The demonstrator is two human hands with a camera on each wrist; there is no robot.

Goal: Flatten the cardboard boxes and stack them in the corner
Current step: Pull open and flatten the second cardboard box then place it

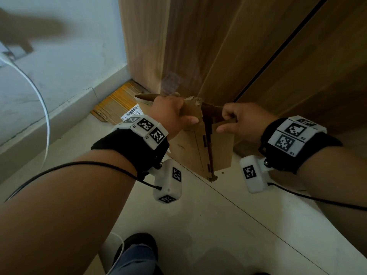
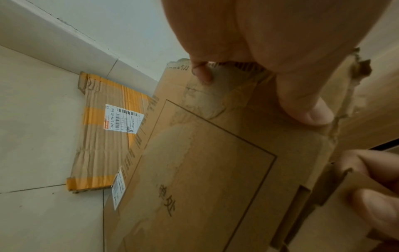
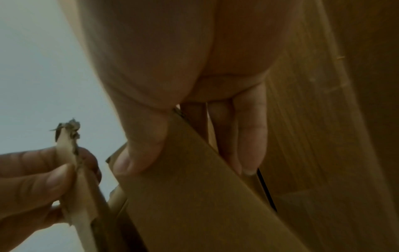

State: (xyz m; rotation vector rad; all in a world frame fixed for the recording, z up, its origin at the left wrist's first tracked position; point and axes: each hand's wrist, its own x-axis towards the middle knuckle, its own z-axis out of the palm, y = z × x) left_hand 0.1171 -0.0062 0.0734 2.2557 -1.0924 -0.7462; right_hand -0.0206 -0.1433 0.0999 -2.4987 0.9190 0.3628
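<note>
I hold a brown cardboard box (image 1: 190, 147) upright in the air, split open along a dark seam down its middle. My left hand (image 1: 174, 114) grips the torn top edge of its left panel (image 2: 205, 170), thumb on the near face. My right hand (image 1: 238, 120) pinches the right panel (image 3: 205, 196) near its top, thumb in front and fingers behind. A flattened box with yellow tape and a white barcode label (image 1: 119, 104) lies on the floor in the corner, also seen in the left wrist view as the flattened box (image 2: 103, 133).
A wooden wardrobe (image 1: 238, 46) stands just behind the held box. To the left is a white wall with a baseboard (image 1: 69, 108). A white cable (image 1: 39, 100) hangs at the left. Pale floor tiles (image 1: 218, 225) spread below, with my shoe (image 1: 139, 243) at the bottom.
</note>
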